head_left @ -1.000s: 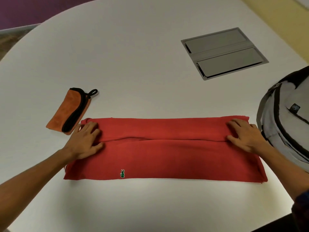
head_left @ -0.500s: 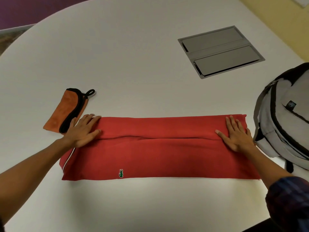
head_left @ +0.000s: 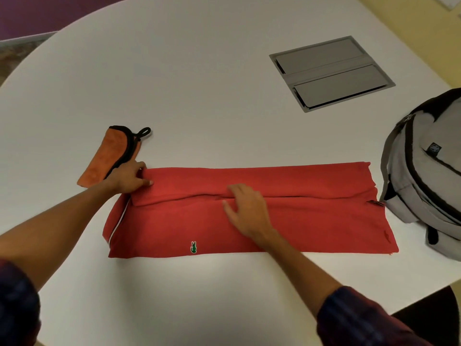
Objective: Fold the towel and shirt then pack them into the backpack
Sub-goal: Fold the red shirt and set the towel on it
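White table point(head_left: 199, 71) | shirt point(head_left: 311, 221) near front edge | backpack point(head_left: 424, 196) beside it

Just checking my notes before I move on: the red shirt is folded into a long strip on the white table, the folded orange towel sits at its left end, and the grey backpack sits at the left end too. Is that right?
Not quite. The head view shows the grey backpack at the right end of the red shirt, not the left. The rest holds: the shirt lies in a long strip on the white table, with the folded orange towel at its left end.
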Demonstrator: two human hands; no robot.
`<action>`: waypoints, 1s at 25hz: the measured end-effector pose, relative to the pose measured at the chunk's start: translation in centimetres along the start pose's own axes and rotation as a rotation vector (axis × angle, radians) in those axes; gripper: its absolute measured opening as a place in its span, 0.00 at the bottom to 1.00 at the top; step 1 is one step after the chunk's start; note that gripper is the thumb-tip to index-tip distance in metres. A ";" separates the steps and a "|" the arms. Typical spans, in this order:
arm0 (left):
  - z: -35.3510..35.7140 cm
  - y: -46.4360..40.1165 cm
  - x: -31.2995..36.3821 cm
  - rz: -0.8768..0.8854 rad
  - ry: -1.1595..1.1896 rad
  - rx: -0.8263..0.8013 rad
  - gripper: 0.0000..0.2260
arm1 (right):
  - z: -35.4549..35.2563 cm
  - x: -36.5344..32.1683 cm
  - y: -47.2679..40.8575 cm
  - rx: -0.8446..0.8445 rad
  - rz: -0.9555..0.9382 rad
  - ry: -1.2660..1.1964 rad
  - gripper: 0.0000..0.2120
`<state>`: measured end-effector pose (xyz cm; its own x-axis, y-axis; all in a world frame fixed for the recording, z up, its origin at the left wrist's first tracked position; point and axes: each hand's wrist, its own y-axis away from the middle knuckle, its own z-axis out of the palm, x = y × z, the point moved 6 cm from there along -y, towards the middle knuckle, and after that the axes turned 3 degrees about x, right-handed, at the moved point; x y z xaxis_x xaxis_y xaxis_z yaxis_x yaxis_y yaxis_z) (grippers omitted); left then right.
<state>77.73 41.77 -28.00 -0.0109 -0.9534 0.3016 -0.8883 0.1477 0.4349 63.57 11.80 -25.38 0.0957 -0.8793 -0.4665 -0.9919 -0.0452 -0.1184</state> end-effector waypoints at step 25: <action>-5.0 2.5 -7.3 0.102 0.041 -0.470 0.10 | 13.7 -27.1 3.6 -0.445 -0.113 -0.260 0.19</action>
<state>77.85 50.37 -24.87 -0.0604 -0.9182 0.3915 -0.5801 0.3515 0.7348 58.55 41.93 -25.18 0.1657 -0.7134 -0.6809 -0.9080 -0.3798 0.1770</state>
